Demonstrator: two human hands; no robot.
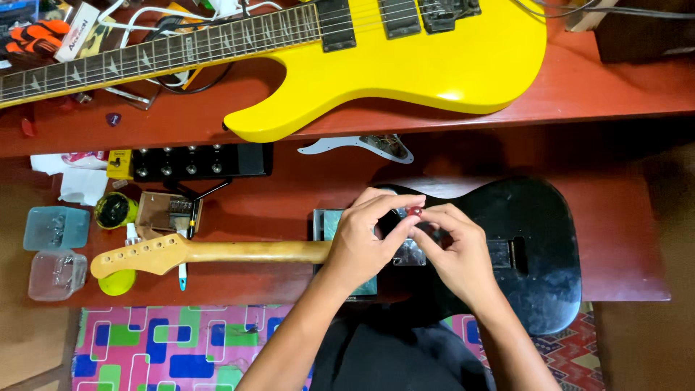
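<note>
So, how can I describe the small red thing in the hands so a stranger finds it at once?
Find the black guitar body lying on the lower red shelf. Above its neck end, both hands meet, the left hand and the right hand. Pinched at their fingertips is the small red piece, the only red thing there.

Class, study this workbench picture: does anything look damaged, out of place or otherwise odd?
Yes. The black guitar body under the left hand and right hand looks scuffed, with open cavities and no strings. A loose white pickguard lies apart, beneath the yellow electric guitar.
</note>
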